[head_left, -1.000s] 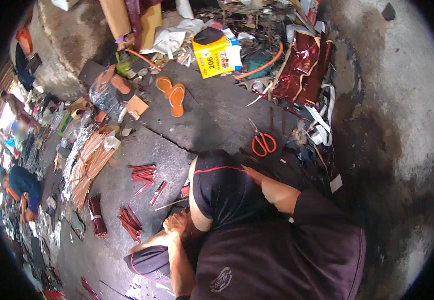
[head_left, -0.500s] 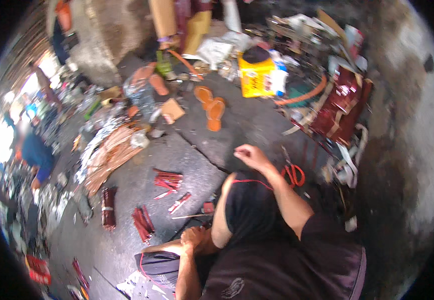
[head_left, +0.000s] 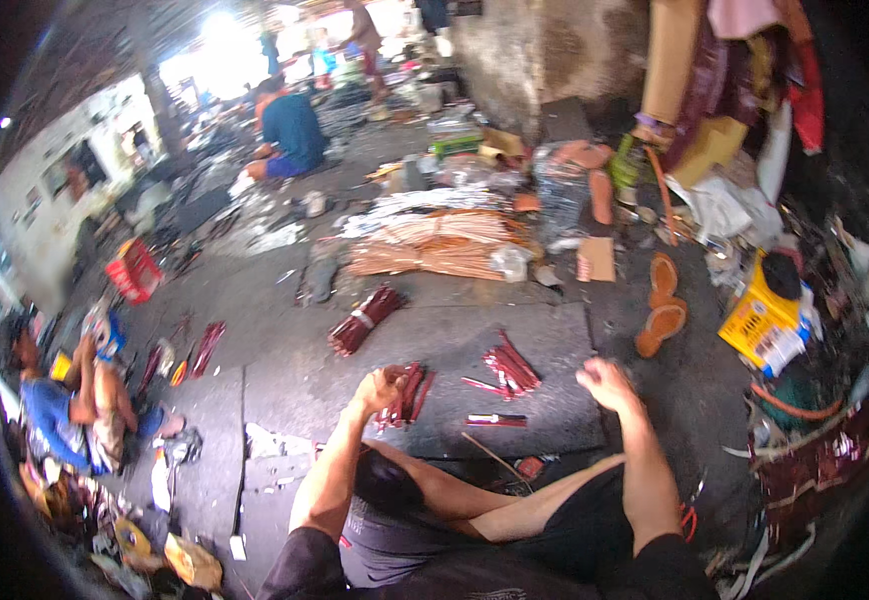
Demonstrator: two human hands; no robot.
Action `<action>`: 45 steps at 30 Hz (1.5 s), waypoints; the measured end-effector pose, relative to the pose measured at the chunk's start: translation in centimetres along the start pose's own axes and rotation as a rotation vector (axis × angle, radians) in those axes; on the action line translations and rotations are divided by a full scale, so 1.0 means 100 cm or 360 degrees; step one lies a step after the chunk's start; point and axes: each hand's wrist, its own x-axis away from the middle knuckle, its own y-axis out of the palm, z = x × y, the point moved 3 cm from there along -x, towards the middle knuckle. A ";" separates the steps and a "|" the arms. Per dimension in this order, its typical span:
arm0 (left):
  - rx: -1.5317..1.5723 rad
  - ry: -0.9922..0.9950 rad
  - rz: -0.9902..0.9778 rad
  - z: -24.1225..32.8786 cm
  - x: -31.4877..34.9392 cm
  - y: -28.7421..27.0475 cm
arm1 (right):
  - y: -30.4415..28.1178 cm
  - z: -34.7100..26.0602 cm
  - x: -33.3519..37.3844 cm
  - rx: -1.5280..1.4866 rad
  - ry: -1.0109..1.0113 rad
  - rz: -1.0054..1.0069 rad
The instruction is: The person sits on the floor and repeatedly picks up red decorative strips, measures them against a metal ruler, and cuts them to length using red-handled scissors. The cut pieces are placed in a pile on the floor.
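Observation:
My left hand is closed at the left edge of a loose pile of dark red strips on the dark board. What its fingers hold, if anything, is hidden. Out to the right, my right hand is above the board's right edge, fingers drawn together; I cannot make out anything in them. Between my hands lies a second pile of dark red strips, with a short banded bundle nearer to me. Farther off is a thick dark red bundle tied with a pale band.
Tan strip bundles lie beyond the board. Orange-brown sole shapes and a yellow bag are to the right. A thin stick lies by my legs. One person sits at left, another farther back.
My view has swung left and up. My left hand has gone from my lap to the strip pile. The right hand is now beyond my knee, at the board's right edge.

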 end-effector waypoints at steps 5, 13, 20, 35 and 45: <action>0.0382 -0.0380 -0.1125 -0.101 0.032 0.046 | 0.039 0.012 0.015 0.0111 -0.0041 -0.0786; 0.0230 -0.0274 -0.0400 -0.036 0.035 0.017 | -0.004 0.028 0.009 -0.0304 0.0228 -0.0372; 0.0268 -0.0276 -0.0537 -0.027 0.037 0.012 | -0.009 0.057 0.022 -0.0582 0.0425 -0.0533; 0.1473 -0.0033 -0.0076 0.078 0.022 -0.046 | -0.003 0.070 0.018 -0.0707 0.0572 -0.0548; 0.3877 0.0146 -0.0490 0.073 0.017 0.006 | -0.002 0.071 0.016 -0.0557 0.0655 -0.0635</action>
